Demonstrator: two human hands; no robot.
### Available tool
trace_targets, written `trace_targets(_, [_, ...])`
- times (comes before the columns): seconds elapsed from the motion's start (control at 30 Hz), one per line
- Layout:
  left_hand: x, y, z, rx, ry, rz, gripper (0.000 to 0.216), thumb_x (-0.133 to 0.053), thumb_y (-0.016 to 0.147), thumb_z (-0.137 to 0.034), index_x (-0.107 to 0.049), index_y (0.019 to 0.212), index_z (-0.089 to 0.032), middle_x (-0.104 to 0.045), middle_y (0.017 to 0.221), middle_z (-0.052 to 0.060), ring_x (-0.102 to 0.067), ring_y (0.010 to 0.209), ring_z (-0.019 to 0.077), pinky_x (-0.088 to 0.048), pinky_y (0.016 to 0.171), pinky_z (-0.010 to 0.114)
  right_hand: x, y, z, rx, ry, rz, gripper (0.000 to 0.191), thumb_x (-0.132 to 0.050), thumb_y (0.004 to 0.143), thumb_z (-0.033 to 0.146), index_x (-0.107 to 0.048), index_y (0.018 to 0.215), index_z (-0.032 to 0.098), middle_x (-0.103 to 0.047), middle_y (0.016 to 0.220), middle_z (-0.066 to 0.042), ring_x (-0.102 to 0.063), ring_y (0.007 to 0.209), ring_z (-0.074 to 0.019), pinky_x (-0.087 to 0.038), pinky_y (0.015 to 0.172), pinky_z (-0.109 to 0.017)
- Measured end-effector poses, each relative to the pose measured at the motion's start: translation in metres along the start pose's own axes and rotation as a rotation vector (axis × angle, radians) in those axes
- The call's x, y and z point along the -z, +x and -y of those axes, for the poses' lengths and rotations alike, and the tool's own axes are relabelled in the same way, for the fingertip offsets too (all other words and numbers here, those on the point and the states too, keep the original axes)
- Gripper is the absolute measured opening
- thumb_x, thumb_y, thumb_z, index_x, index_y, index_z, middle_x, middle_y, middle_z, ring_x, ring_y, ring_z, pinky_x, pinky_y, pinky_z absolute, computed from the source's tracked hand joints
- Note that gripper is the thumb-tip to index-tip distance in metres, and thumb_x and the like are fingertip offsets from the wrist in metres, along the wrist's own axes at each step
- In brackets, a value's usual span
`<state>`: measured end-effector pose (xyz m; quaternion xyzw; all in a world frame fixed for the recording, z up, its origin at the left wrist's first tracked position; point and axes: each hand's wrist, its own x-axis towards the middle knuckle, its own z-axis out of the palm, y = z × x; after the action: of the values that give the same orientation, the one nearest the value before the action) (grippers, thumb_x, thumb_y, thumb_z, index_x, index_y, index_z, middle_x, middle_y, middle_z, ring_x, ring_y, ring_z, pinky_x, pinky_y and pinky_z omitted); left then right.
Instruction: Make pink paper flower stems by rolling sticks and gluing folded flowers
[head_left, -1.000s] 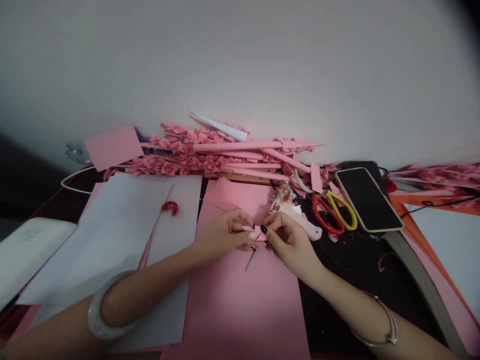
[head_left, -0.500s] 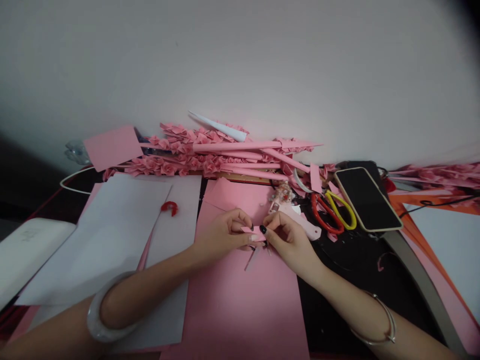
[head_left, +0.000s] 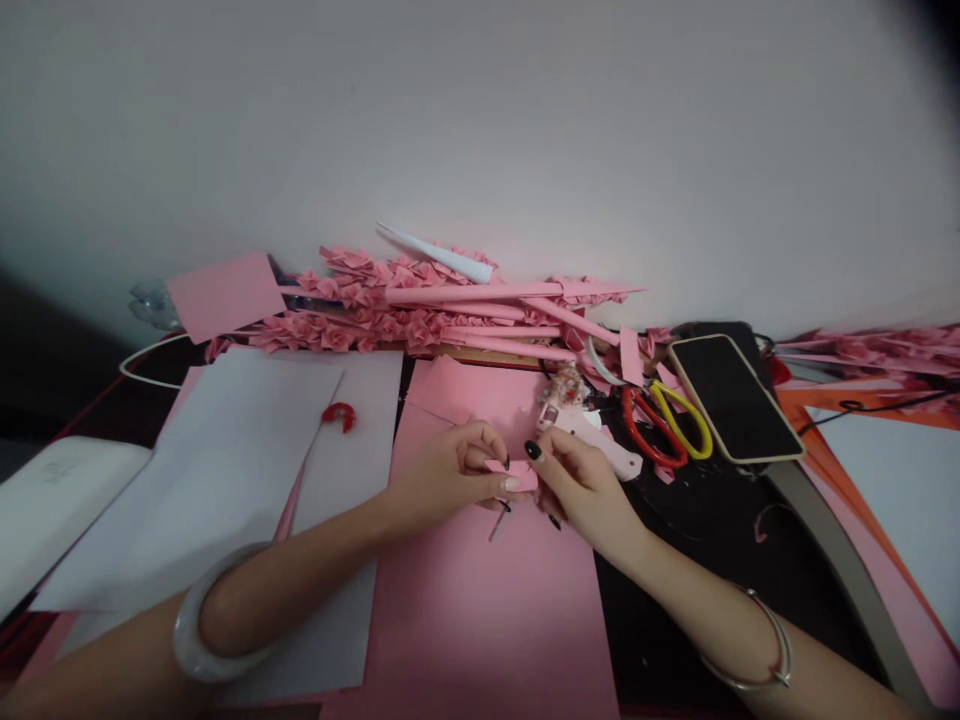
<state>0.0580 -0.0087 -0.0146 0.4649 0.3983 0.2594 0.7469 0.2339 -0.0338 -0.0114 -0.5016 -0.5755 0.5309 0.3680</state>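
Observation:
Over the large pink paper sheet (head_left: 487,620), my left hand (head_left: 450,470) pinches a small folded piece of pink paper (head_left: 521,476) between thumb and fingers. My right hand (head_left: 589,485) is curled at the right edge of the same piece, its thumb and fingers against it; the fingertips behind are partly hidden. A thin pale strip (head_left: 498,524) shows just under the left fingertips. Close behind the right hand lies a pale pink glue gun (head_left: 600,440), with a beaded object (head_left: 568,383) beside it.
Scissors with a red handle (head_left: 652,430) and a yellow handle (head_left: 686,420) lie near a phone (head_left: 739,400). Paper flowers (head_left: 375,325) and rolled pink stems line the wall. White sheets (head_left: 202,470) with a red clip-like piece (head_left: 341,415) are left; orange sheets (head_left: 806,410) are right.
My right hand has shifted slightly right, its thumb rising off the middle of the small paper to the edge. My left hand stays nearly in place.

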Motion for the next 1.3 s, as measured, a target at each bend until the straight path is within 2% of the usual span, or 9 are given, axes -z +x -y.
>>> trace_targets(0.1, [-0.0007,-0.0015,0.0001,-0.013,0.021,0.007,0.029,-0.073,0.067,-0.022,-0.046,0.076,-0.016,-0.066,0.066,-0.002,-0.069,0.072,0.0170,-0.053,0.058,0.021,0.0016,0.0008,0.0022,0.028,-0.191,0.016,0.037,-0.044,0.090,0.036,-0.035,0.057,0.020,-0.042,0.042,0.006,-0.038,0.034,-0.0058,-0.028,0.035,-0.018])
trace_targets(0.2, [0.0004,-0.0009,0.0012,-0.006,0.015,0.020,0.028,-0.072,0.069,-0.022,-0.046,0.077,-0.016,-0.066,0.067,-0.002,-0.070,0.074,0.0181,-0.053,0.058,0.021,0.0032,0.0018,0.0035,0.052,-0.269,0.037,0.039,-0.040,0.091,0.035,-0.037,0.056,0.020,-0.042,0.043,0.006,-0.038,0.035,-0.0064,-0.028,0.036,-0.019])
trace_targets(0.4, [0.0024,0.0000,-0.0010,0.007,-0.034,0.062,0.026,-0.071,0.070,-0.018,-0.046,0.077,-0.016,-0.064,0.064,-0.004,-0.070,0.075,0.0198,-0.051,0.055,0.018,0.0050,0.0026,0.0054,0.041,-0.293,0.084,0.039,-0.036,0.093,0.037,-0.038,0.058,0.020,-0.041,0.043,0.006,-0.039,0.037,-0.0069,-0.029,0.039,-0.019])
trace_targets(0.63, [0.0014,-0.0022,-0.0034,0.017,-0.034,0.070,0.025,-0.070,0.071,-0.017,-0.046,0.078,-0.016,-0.064,0.064,-0.004,-0.070,0.078,0.0214,-0.051,0.055,0.018,0.0084,0.0039,0.0024,0.122,-0.355,0.169,0.036,-0.038,0.091,0.029,-0.035,0.057,0.020,-0.037,0.047,0.007,-0.033,0.041,-0.0069,-0.026,0.041,-0.020])
trace_targets(0.9, [0.0028,0.0015,0.0002,0.024,-0.049,0.078,0.024,-0.069,0.073,-0.018,-0.046,0.081,-0.017,-0.069,0.070,0.000,-0.070,0.078,0.0209,-0.052,0.059,0.020,0.0084,0.0024,0.0001,0.111,-0.279,0.198,0.034,-0.034,0.094,0.033,-0.031,0.062,0.021,-0.033,0.049,0.008,-0.029,0.043,-0.0075,-0.024,0.042,-0.021])
trace_targets(1.13, [0.0034,-0.0001,-0.0026,-0.012,0.003,0.124,0.028,-0.068,0.074,-0.020,-0.045,0.091,-0.019,-0.070,0.079,0.002,-0.070,0.072,0.0184,-0.053,0.063,0.026,0.0088,0.0029,0.0006,0.138,-0.373,0.214,0.031,-0.034,0.093,0.028,-0.033,0.063,0.020,-0.034,0.052,0.007,-0.030,0.046,-0.0086,-0.024,0.045,-0.022])
trace_targets(1.3, [0.0051,0.0015,0.0026,-0.022,-0.023,0.144,0.027,-0.068,0.074,-0.019,-0.047,0.092,-0.018,-0.070,0.076,0.002,-0.070,0.073,0.0174,-0.053,0.064,0.025,0.0075,0.0029,0.0022,0.192,-0.452,0.206,0.031,-0.033,0.092,0.024,-0.033,0.062,0.020,-0.035,0.052,0.006,-0.032,0.048,-0.0098,-0.026,0.048,-0.024])
